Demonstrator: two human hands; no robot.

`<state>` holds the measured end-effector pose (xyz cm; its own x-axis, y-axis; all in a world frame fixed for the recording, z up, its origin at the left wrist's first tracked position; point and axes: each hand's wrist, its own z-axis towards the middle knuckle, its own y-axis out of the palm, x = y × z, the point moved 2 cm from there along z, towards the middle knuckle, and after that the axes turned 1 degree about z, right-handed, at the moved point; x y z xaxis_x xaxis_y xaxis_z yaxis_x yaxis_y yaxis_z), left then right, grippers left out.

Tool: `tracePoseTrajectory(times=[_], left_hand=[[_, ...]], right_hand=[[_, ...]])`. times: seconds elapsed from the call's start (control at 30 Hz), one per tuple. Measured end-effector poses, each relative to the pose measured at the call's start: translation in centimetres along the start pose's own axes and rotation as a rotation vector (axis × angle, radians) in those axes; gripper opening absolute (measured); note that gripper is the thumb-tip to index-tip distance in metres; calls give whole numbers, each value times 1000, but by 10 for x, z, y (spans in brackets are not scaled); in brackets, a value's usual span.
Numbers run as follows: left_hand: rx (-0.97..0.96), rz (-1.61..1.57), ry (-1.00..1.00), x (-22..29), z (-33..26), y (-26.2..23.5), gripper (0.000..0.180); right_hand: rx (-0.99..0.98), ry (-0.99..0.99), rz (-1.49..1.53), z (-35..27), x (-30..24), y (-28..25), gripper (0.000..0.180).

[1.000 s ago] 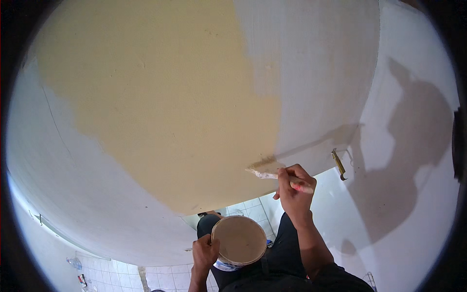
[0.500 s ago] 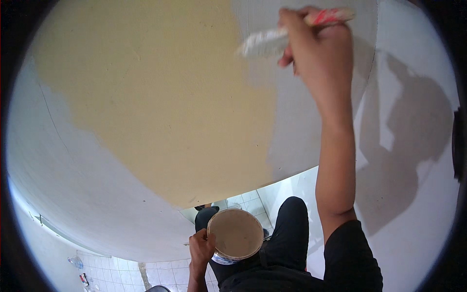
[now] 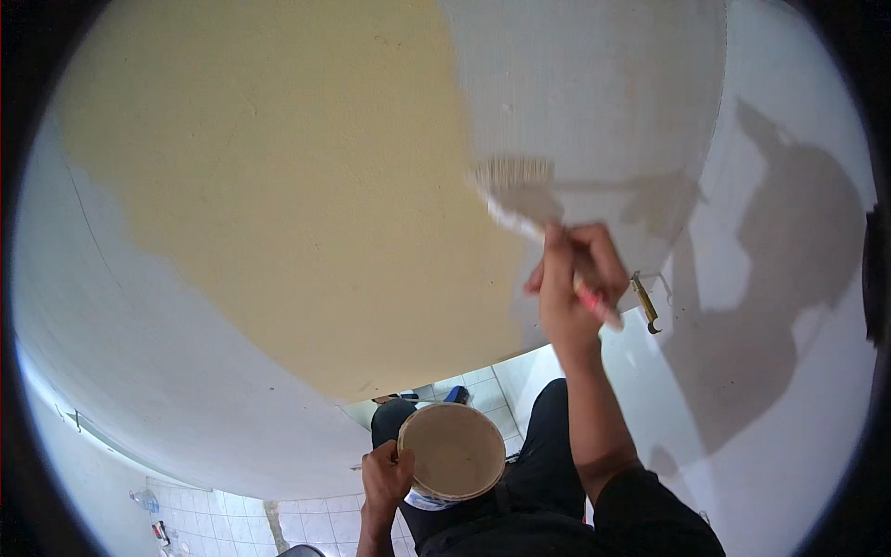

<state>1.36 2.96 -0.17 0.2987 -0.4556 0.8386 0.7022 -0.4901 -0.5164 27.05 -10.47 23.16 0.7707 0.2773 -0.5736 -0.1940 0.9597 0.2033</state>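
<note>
In the head view, the right hand [image 3: 574,283] is closed around a brush [image 3: 543,230]. Its bristles press on the wall [image 3: 278,186] at the edge of the yellow paint; the fingers hide most of the handle. The left hand [image 3: 385,475] grips a paint tub [image 3: 453,452] low down, well apart from the brush. White wall lies open to the right.

The right hand [image 3: 574,288] holds a brush [image 3: 520,200] against the wall [image 3: 278,186] above, the left hand [image 3: 385,478] grips a paint tub [image 3: 453,452] below, a hinge [image 3: 645,302] just right.
</note>
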Motion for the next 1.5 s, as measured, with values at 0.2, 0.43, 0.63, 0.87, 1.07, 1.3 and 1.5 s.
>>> tracePoseTrajectory(times=[0.2, 0.43, 0.63, 0.87, 1.07, 1.3, 1.5], left_hand=[[-11, 34, 24, 11, 0, -4, 31], [18, 27, 22, 2, 0, 3, 31], [19, 29, -9, 0, -1, 0, 30], [-10, 3, -11, 11, 1, -1, 32], [-9, 46, -26, -1, 4, 3, 32], [-18, 51, -35, -3, 2, 2, 34], [-15, 18, -15, -2, 3, 2, 32]], right_hand=[[-120, 302, -35, -65, 29, -38, 22], [-97, 398, -4, -15, -3, -19, 23], [-3, 58, 165, 65, -55, 21, 20], [75, -60, 294, 132, -109, 32, 21], [14, -213, 394, 107, -64, 34, 18], [-79, -182, -119, -40, 41, 0, 16], [-166, 80, -101, -143, 78, -36, 10]])
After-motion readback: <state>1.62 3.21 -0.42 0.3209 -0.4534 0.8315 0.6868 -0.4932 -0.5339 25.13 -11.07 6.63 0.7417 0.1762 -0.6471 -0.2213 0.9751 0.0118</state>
